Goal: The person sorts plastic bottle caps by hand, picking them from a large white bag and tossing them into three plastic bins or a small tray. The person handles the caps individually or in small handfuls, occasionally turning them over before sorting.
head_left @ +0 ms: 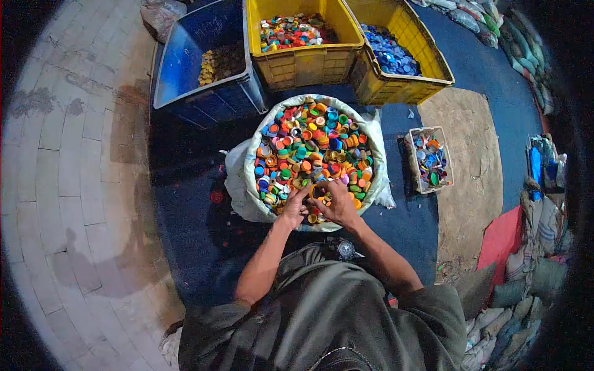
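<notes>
A wide, round sack with its pale rim rolled back stands in front of me, heaped with many-coloured plastic bottle caps. Both hands are over its near side. My right hand has its fingers curled around a yellow-orange bottle cap, seen partly edge-on. Close beside it, my left hand is closed, fingertips near the same cap. Whether it also grips that cap or a smaller one is hidden by the fingers.
Beyond the sack stand a blue crate with yellow and dark caps, a yellow crate of mixed caps and another yellow crate of blue caps. A small white basket sits right. Stuffed bags line the right side.
</notes>
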The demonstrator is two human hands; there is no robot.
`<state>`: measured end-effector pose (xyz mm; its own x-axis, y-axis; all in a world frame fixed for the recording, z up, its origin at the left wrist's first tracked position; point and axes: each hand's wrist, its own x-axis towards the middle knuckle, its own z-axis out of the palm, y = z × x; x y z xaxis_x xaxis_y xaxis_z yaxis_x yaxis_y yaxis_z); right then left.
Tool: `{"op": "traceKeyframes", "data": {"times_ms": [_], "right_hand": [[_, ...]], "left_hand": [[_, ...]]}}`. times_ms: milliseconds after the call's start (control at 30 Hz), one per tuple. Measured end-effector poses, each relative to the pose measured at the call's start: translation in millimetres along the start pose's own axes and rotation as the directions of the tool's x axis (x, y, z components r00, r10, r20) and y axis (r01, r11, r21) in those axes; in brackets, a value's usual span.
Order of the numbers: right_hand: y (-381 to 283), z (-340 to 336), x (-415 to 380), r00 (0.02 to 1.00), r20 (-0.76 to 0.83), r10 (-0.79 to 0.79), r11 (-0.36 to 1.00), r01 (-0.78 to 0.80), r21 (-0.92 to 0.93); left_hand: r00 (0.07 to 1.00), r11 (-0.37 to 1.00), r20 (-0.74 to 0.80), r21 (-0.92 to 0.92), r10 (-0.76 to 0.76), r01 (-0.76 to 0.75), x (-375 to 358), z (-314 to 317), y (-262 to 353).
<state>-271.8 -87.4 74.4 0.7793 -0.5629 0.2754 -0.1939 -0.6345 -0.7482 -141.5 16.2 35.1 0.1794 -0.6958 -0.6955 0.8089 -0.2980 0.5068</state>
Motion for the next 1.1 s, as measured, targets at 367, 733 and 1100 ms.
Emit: {"op": "traceKeyframes", "data": {"times_ms": [367,733,1100], "right_hand": [[0,6,7,0.993,-0.008,0.119,0.993,-0.119,0.015],[26,33,-10,0.807,0.288,0.515,0.356,-0.507,0.785],[43,25,6,0.472,0.537,0.698,-0.336,-0.447,0.829]], "left_hand": [[0.980,0.984,-0.115,0.093,0.165,-0.154,-5,15,-3],[0.886,0.798,-0.061,0.467,0.459,-0.381,0,14,5],[0.783,0.500,0.151,0.694,0.603,-0.519,4,24,17]]}}
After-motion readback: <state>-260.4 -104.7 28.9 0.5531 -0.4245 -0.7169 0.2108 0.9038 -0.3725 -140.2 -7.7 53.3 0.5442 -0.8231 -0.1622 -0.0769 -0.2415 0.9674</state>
